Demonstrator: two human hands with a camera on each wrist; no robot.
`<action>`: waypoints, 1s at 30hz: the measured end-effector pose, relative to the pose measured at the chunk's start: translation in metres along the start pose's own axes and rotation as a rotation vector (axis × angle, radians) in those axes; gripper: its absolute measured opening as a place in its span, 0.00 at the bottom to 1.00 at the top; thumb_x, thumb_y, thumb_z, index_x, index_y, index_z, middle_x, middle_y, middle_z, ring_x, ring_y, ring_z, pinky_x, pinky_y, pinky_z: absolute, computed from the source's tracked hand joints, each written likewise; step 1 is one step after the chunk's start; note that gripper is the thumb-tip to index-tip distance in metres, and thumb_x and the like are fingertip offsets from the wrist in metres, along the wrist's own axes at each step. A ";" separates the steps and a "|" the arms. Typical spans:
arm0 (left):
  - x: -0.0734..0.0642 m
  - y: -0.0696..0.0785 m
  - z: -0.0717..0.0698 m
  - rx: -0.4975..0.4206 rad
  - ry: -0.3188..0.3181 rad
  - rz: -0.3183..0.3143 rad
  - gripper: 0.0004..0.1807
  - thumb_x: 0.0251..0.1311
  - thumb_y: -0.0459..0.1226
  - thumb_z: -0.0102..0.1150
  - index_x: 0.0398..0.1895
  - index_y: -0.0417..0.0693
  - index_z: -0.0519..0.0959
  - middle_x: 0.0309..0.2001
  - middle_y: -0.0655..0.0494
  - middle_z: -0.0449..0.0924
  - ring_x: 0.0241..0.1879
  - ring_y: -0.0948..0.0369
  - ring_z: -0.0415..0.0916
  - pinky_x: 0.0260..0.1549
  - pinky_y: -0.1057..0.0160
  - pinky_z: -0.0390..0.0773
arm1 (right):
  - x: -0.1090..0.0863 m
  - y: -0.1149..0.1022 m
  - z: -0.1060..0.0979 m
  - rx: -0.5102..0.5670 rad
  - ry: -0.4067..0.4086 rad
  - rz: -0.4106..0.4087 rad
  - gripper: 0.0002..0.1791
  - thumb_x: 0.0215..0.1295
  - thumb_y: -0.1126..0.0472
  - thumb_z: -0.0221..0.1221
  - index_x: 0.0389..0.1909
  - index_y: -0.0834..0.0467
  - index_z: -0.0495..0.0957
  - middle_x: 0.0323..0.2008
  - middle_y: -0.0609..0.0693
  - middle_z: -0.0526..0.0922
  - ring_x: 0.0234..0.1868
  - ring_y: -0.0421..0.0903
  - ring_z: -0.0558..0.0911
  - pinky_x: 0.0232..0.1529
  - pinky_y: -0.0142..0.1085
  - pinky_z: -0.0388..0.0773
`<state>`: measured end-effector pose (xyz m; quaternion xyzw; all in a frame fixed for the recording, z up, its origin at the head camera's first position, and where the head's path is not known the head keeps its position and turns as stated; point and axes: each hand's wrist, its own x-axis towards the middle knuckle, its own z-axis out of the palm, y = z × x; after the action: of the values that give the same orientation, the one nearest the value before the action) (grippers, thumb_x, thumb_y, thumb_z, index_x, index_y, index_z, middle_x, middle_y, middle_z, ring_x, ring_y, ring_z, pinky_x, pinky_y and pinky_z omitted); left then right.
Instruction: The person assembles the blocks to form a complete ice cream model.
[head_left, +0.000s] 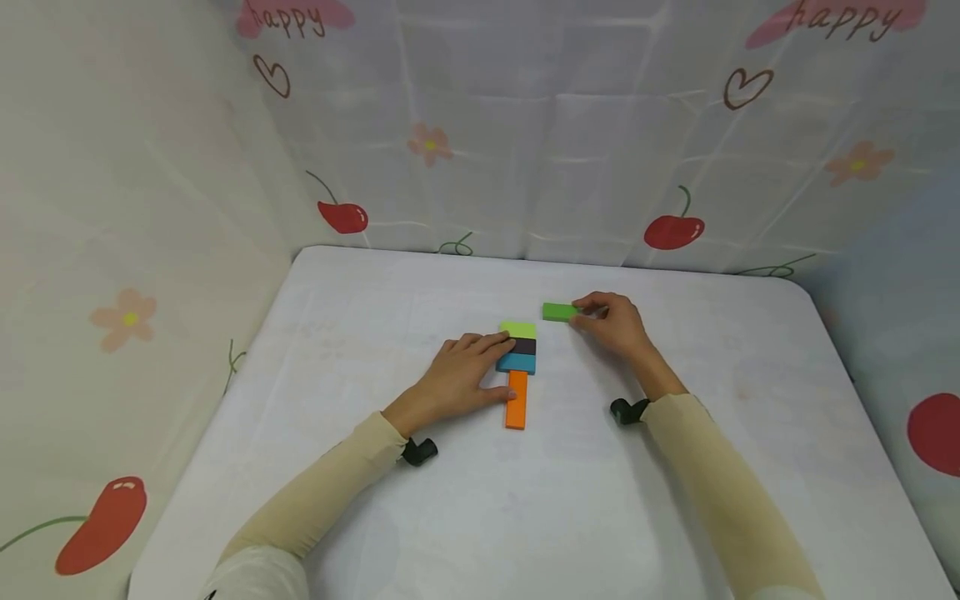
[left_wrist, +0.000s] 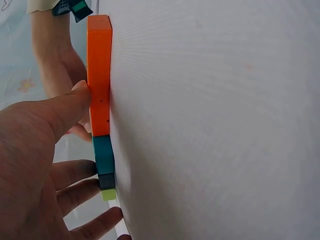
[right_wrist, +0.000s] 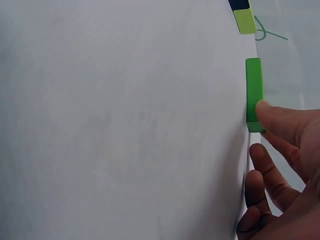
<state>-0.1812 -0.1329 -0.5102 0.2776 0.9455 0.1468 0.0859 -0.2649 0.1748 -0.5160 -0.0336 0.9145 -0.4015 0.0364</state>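
- My left hand [head_left: 457, 379] lies flat near the middle of the table [head_left: 360, 300], fingers straight. The thumb presses the side of the orange block [head_left: 516, 399]; the fingertips touch the teal block [head_left: 517, 362] and the dark block [head_left: 522, 346].
- The row runs toward the far edge: orange, teal, dark, then the lime block [head_left: 517, 330], each touching the next.
- My right hand [head_left: 611, 321] pinches one end of the green block [head_left: 558, 312], thumb on top and fingers curled beside it. This block sits on the table, just beyond the lime block and apart from it, toward the far right corner.
- Risk: I judge that a sideways push from the left thumb could skew the orange block out of line.
- Risk: because the pinch takes only one end, the green block may pivot or slip and knock the lime block when moved.
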 end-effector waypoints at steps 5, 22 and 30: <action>0.000 -0.001 0.000 0.001 -0.003 -0.001 0.49 0.68 0.70 0.60 0.86 0.62 0.61 0.86 0.61 0.59 0.80 0.52 0.63 0.73 0.42 0.69 | 0.001 -0.006 0.007 0.003 -0.007 -0.014 0.17 0.69 0.59 0.71 0.57 0.58 0.89 0.50 0.62 0.89 0.48 0.55 0.80 0.50 0.39 0.74; -0.002 -0.002 0.000 0.004 0.015 0.011 0.48 0.68 0.69 0.60 0.86 0.61 0.62 0.86 0.61 0.60 0.79 0.53 0.64 0.73 0.43 0.69 | 0.004 -0.027 0.028 -0.031 -0.038 -0.051 0.18 0.72 0.57 0.70 0.59 0.56 0.88 0.46 0.58 0.91 0.45 0.52 0.85 0.48 0.37 0.77; 0.000 -0.003 0.002 0.004 0.012 0.011 0.49 0.68 0.70 0.59 0.86 0.62 0.61 0.86 0.62 0.58 0.79 0.54 0.63 0.73 0.44 0.69 | 0.005 -0.029 0.036 -0.041 -0.035 -0.089 0.19 0.74 0.53 0.69 0.60 0.55 0.88 0.48 0.57 0.91 0.48 0.54 0.84 0.52 0.43 0.78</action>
<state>-0.1821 -0.1351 -0.5127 0.2818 0.9449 0.1468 0.0789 -0.2655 0.1288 -0.5189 -0.0818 0.9194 -0.3832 0.0336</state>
